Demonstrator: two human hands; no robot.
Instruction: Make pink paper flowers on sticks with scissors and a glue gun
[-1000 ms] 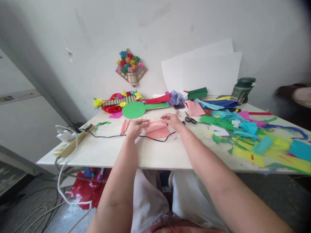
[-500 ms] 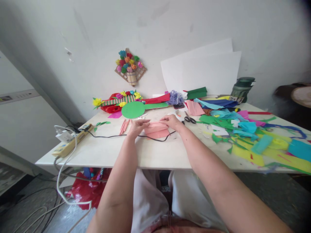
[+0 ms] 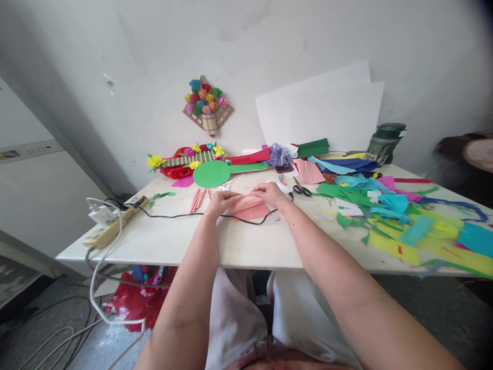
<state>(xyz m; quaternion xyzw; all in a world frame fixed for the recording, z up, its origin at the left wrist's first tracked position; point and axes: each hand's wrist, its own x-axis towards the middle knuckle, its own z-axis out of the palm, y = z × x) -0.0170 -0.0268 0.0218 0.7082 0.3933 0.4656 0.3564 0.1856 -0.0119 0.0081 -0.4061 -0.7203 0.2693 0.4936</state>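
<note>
White wall (image 3: 154,67) fills the bkgd beyond both hands; white cabinet (image 3: 34,205) stands far off to the L, grey floor (image 3: 111,336) below. White table (image 3: 262,249) runs under the work, its near edge btwn the hands and the person's lap. Behind the hands, a bit to the R, big white sheets (image 3: 319,110) lean on the wall. R of the R hand: a messy spread of paper scraps (image 3: 393,249), yellow, green, blue etc. Red plastic bag (image 3: 134,306) sits low, L of the L forearm. Further along to the L, a cream pwr strip (image 3: 100,236); ahead of the L hand, a green disc (image 3: 211,174) w/ a long strip off its R side.

Pink sheet (image 3: 252,211) is on the table btwn the hands. Its raised fold runs L–R, hand to hand, as the long axis; flat part points back twd the person, black cable (image 3: 173,217) passing at its near edge. L hand (image 3: 222,202) pinches the fold's L end, R hand (image 3: 268,193) the R end.

Scissors (image 3: 302,190) just R of R hand; thin pink rolls (image 3: 196,201) just L of L hand.

Markings on the dark green bottle (image 3: 386,144), far R, & on the cabinet: too small to read.
</note>
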